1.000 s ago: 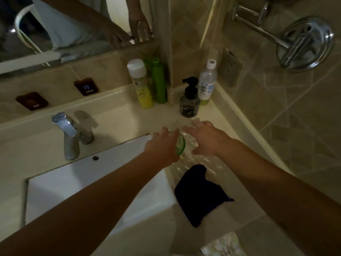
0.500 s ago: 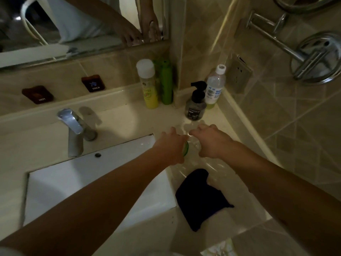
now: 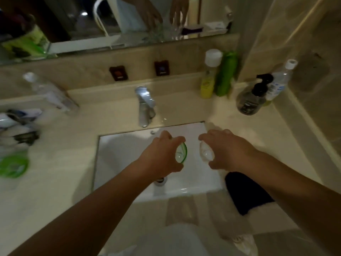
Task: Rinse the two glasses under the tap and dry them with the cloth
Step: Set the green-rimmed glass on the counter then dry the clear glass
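Note:
My left hand [image 3: 162, 154] grips a green-tinted glass [image 3: 181, 152], its rim turned to the right. A clear glass [image 3: 205, 152] is held in my right hand [image 3: 228, 150]. Both glasses hang side by side over the white sink basin [image 3: 120, 154], in front of the chrome tap [image 3: 144, 106]; no water runs from it. The dark cloth [image 3: 245, 193] lies crumpled on the counter right of the basin, just below my right forearm.
Yellow and green bottles [image 3: 217, 74], a dark pump bottle [image 3: 252, 100] and a clear bottle [image 3: 278, 80] stand at the back right corner. More toiletries [image 3: 16, 137] and a clear bottle [image 3: 49, 95] crowd the left counter. The drain [image 3: 160, 181] is partly hidden by my left arm.
Both hands closed on the glasses on the right counter, lifted them and carried them left over the basin. The view swung left, bringing the tap to the middle.

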